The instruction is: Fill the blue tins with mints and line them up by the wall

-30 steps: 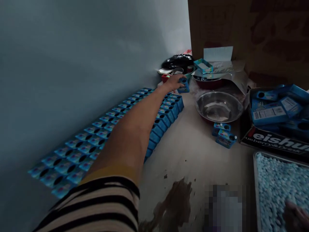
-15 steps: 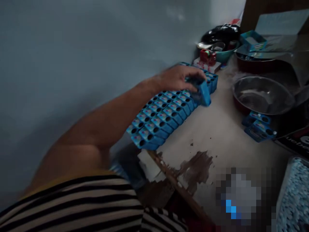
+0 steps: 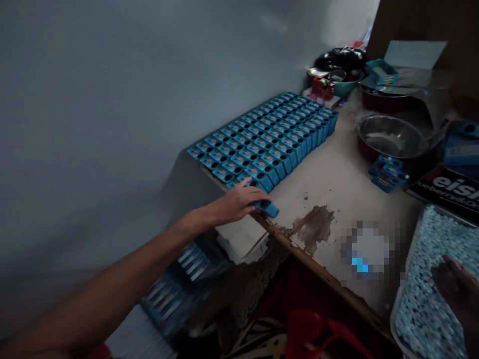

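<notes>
My left hand (image 3: pixel 241 202) grips a small blue box (image 3: pixel 270 208) with a dark round hole in its top, at the table's near left edge. The fingers wrap over the box, which touches or nearly touches the near end of the rows of matching blue boxes (image 3: pixel 262 134). Those boxes stand upright, packed close along the wall. At the right edge my right hand (image 3: pixel 454 289), partly cut off and dark, rests with fingers stretched out over a tray (image 3: pixel 397 311) full of small pale-blue pieces.
A steel bowl (image 3: pixel 392 137) stands at the back right, with a few blue packs (image 3: pixel 389 177) before it. Behind are a red tape dispenser (image 3: pixel 322 89) and a teal basin (image 3: pixel 346 89). The tabletop (image 3: pixel 318 184) has a peeled brown patch. A blurred-out patch covers part of it.
My left hand has come from the far part of the rows to their near end. The view has shifted, and my right hand now shows over the tray.
</notes>
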`<act>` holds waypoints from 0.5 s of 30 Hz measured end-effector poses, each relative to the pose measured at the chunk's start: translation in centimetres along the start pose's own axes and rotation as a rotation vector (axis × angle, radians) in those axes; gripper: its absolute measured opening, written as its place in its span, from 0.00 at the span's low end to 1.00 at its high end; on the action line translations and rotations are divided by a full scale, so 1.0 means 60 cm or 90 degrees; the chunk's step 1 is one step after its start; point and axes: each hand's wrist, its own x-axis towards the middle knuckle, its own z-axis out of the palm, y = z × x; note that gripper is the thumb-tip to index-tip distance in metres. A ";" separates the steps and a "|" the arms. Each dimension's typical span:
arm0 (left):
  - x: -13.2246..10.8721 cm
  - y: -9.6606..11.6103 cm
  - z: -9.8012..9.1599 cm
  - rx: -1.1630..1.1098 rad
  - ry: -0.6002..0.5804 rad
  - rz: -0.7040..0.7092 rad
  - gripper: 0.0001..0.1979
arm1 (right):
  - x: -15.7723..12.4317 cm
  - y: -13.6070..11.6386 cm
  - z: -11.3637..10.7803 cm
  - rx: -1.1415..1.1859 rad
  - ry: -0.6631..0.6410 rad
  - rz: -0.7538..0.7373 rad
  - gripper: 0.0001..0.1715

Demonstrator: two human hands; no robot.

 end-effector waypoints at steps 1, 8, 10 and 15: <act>-0.002 0.001 0.002 0.007 0.011 0.001 0.26 | -0.011 -0.005 0.012 0.043 0.020 0.021 0.24; 0.130 0.148 0.070 -0.075 0.200 0.084 0.36 | -0.027 -0.019 0.039 0.276 0.065 0.033 0.24; 0.242 0.229 0.121 -0.194 0.261 0.045 0.38 | -0.025 -0.018 0.028 0.335 0.089 0.018 0.24; 0.525 0.365 0.246 -0.399 0.302 -0.158 0.39 | -0.031 -0.011 0.009 0.400 0.098 0.025 0.22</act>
